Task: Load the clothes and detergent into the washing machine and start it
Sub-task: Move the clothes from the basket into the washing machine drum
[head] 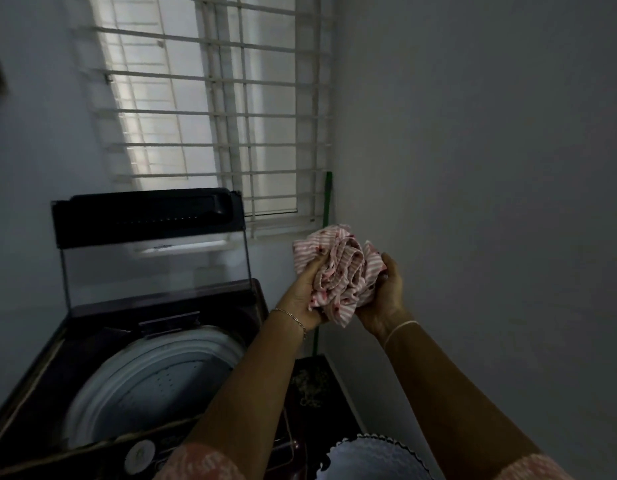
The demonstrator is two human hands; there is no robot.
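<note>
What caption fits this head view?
Left hand and right hand hold a bunched striped garment beside the open washing machine.

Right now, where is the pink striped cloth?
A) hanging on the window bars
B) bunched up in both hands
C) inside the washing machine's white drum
B: the left hand and right hand grip the bunched pink striped cloth in the air, right of the dark open-lidded washing machine.

A garment (338, 271) striped in pink and white and dotted with dark red is seen to the right of the washing machine (30, 386), whose body is coloured dark maroon. Its lid (148, 209) is framed in black and its drum (154, 372) is finished in white. Above the machine white window bars (213, 114) are shown, and to its right a green pole (329, 188).
</note>
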